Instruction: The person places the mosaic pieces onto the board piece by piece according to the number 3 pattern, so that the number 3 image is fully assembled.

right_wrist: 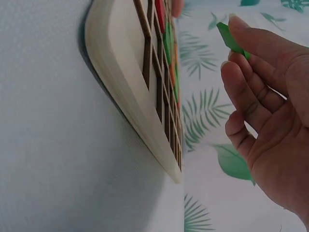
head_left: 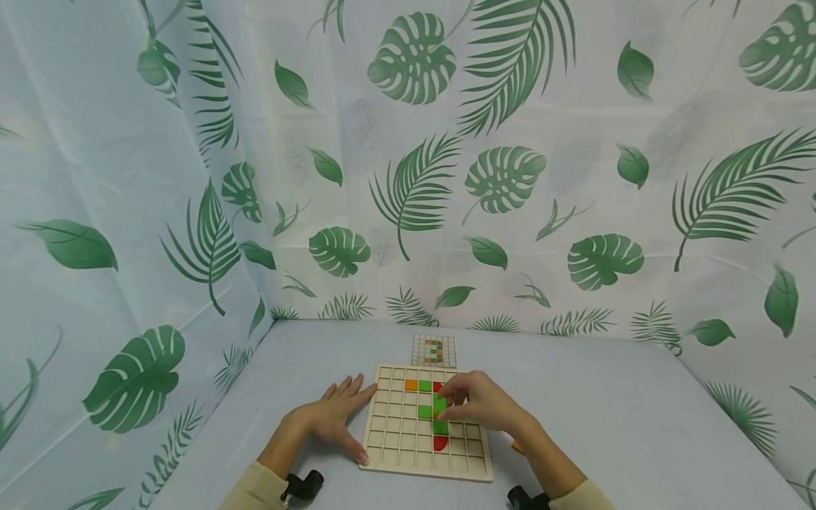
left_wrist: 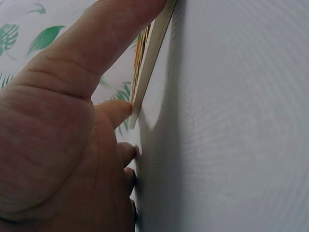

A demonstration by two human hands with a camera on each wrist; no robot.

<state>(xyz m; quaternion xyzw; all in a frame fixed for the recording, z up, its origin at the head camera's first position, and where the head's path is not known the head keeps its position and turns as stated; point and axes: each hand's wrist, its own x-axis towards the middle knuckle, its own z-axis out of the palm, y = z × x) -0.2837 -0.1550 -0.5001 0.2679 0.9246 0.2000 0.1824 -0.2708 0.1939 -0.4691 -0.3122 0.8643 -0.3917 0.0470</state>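
Observation:
A wooden grid board lies on the table with orange, green and red tiles set in some of its squares. Above its right-hand half, my right hand pinches a green tile between thumb and index finger. In the right wrist view that tile is held up off the board. My left hand spreads its fingers at the board's left side, thumb at the near left corner and index finger at the edge. A red rounded tile sits lowest among the placed ones. Right fingers partly cover a few squares.
Just behind the board is a small card printed with a coloured grid pattern. An orange piece peeks out beside the right forearm. Leaf-patterned white cloth hangs behind the pale table and along its left side.

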